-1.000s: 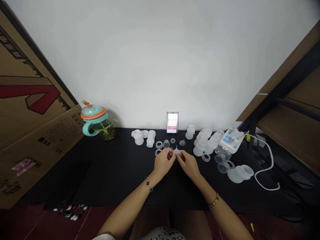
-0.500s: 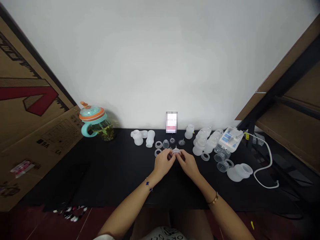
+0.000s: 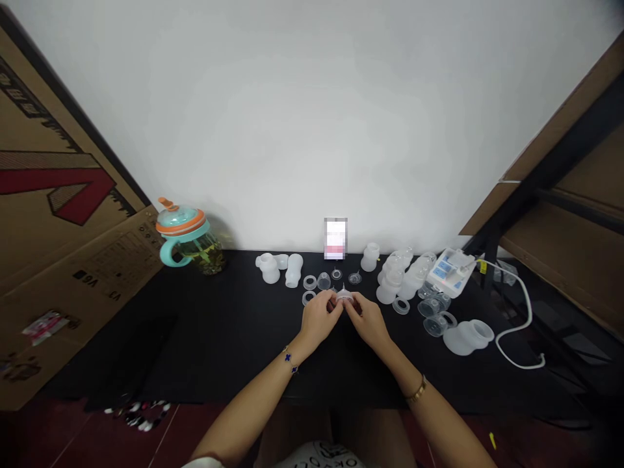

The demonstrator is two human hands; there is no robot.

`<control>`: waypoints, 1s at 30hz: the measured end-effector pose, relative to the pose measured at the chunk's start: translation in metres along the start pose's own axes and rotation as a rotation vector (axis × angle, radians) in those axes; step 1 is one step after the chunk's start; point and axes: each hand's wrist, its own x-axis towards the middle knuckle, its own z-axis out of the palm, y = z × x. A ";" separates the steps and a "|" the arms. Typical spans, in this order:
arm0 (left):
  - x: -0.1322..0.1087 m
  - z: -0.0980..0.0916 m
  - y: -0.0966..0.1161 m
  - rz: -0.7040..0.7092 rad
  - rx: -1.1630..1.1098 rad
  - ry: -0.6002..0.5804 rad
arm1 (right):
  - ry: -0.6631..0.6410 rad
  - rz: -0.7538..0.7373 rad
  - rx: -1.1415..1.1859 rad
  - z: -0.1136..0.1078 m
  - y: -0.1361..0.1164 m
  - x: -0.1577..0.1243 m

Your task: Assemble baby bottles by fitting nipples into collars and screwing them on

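My left hand [image 3: 319, 316] and my right hand [image 3: 369, 320] meet over the black mat [image 3: 234, 338], fingers pinched together on a small clear silicone nipple [image 3: 344, 296] held between them. Just beyond the hands lie loose clear rings [image 3: 310, 282] and small clear caps [image 3: 324, 281]. White bottle bodies [image 3: 294, 270] stand to the left of these parts. Another cluster of bottles [image 3: 396, 276] stands to the right. My left wrist wears a bracelet with blue charms, and a gold bangle circles my right wrist.
A teal and orange handled cup [image 3: 188, 239] stands at the back left. A white device [image 3: 451, 273] with a white cord [image 3: 521, 325] lies at the right. Cardboard boxes [image 3: 63, 214] lean at the left, and a dark wooden frame [image 3: 550, 175] rises at the right.
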 end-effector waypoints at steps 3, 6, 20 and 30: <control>0.000 0.000 0.000 -0.008 0.004 -0.003 | 0.004 -0.008 -0.004 0.000 0.000 0.001; 0.000 0.000 0.001 -0.007 0.004 0.001 | 0.011 -0.018 -0.004 0.000 0.000 0.001; 0.000 0.001 -0.002 0.008 -0.010 0.007 | 0.017 -0.016 -0.011 0.000 -0.001 0.000; 0.000 -0.001 0.000 -0.008 -0.002 -0.013 | 0.014 -0.011 -0.032 0.000 -0.001 0.001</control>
